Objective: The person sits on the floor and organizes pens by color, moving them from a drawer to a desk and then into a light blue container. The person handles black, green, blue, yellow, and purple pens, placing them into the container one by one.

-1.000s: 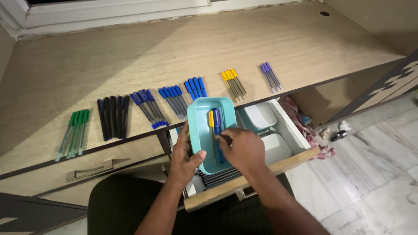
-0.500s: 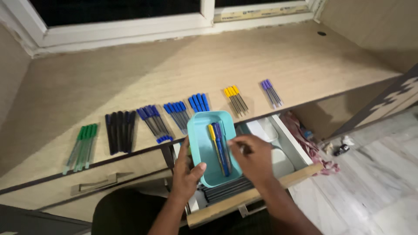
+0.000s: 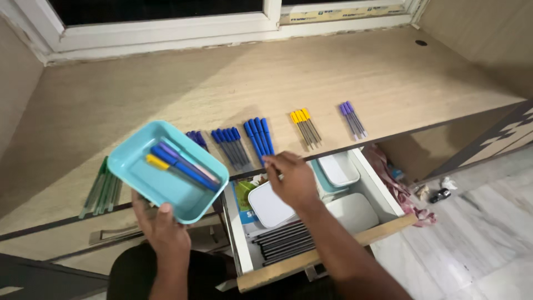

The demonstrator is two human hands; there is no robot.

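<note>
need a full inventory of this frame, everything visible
tray: 1, teal, held up over the desk's front left
pens in tray: a few, blue, yellow, lilac
pen groups: several, green to purple, in a row on the desk
desk: 1, light wood, under the window
drawer: 1, open, below the desk edge
white lidded boxes: 3, in the drawer
black sticks: a bundle, drawer front
left hand: holds the tray from below
right hand: empty, over the drawer
</note>
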